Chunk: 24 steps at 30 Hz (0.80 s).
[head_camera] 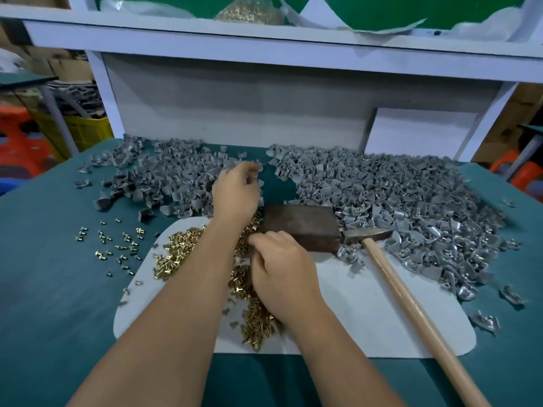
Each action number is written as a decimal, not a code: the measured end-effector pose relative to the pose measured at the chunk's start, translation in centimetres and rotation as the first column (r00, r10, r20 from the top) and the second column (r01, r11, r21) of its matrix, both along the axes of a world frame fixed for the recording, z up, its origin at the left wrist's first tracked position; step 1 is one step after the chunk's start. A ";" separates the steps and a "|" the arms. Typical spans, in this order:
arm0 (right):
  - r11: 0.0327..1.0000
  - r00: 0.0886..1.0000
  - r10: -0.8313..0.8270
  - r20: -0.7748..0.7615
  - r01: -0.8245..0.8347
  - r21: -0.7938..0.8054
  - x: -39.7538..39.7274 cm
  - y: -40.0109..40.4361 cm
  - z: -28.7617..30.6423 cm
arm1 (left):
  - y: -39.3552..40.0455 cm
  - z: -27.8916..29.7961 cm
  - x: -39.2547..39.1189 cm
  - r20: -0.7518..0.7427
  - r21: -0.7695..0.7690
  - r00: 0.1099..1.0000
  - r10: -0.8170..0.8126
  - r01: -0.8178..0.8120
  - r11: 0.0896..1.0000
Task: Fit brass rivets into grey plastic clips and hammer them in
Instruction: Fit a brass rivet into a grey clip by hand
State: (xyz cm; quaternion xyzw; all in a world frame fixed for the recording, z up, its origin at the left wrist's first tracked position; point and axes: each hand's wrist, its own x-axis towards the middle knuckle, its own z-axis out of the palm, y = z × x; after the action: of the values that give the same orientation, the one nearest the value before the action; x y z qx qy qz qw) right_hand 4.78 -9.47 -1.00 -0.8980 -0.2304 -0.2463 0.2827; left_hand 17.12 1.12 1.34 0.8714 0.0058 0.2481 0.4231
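Head view, left to right: loose brass rivets (117, 245) strewn, prone to rolling off; left hand (235, 195) fingers curled into unriveted grey clips (164, 174), hold hidden; right hand (282, 274) on rivet pile (176, 254), pinch unclear; hammer (390, 268) idle beside riveted clips (396, 195), easily knocked.

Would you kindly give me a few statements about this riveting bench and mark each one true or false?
1. The hammer lies on the table with no hand on it. True.
2. The left hand reaches into the pile of grey clips. True.
3. The brass rivets are all kept in a bowl. False: they lie loose on the white mat, and some are scattered on the green table.
4. The dark metal block sits left of the rivets. False: it sits to their right, beside the hammer head.
5. The right hand rests at the rivet pile. True.
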 end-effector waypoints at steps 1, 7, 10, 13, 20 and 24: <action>1.000 1.000 -0.004 0.003 0.004 0.012 0.0 0.0 0.0 | 0.1 -0.1 1.2 -0.033 0.087 0.999 0.004 -0.001 0.996; 0.999 1.000 0.010 -0.007 -0.010 -0.051 0.5 -0.1 -0.1 | 0.8 -0.9 6.9 -0.298 0.332 0.952 -0.071 0.174 0.927; 0.998 0.999 0.019 -0.031 -0.021 -0.059 0.6 -0.1 0.0 | 0.4 -1.9 7.8 -0.496 0.543 0.868 -0.020 0.329 0.772; 1.000 0.997 0.013 -0.076 -0.015 -0.016 0.7 -0.3 -0.1 | 1.3 -1.7 7.5 -0.519 0.673 0.850 0.090 0.341 0.657; 1.000 0.995 0.016 -0.102 -0.016 -0.003 0.4 -0.2 -0.1 | 7.5 -1.5 3.8 -0.421 0.596 0.878 0.229 0.078 0.799; 0.998 0.991 -0.015 -0.131 0.006 -0.069 0.2 0.0 -0.1 | 7.8 -1.4 1.8 -0.294 0.566 0.929 0.224 -0.020 0.824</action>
State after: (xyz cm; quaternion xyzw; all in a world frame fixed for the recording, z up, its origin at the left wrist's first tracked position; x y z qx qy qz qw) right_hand 4.96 -9.43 -1.14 -0.9226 -0.2148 -0.1802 0.2650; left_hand 18.93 8.92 -0.05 0.9838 0.0650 0.1081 0.1278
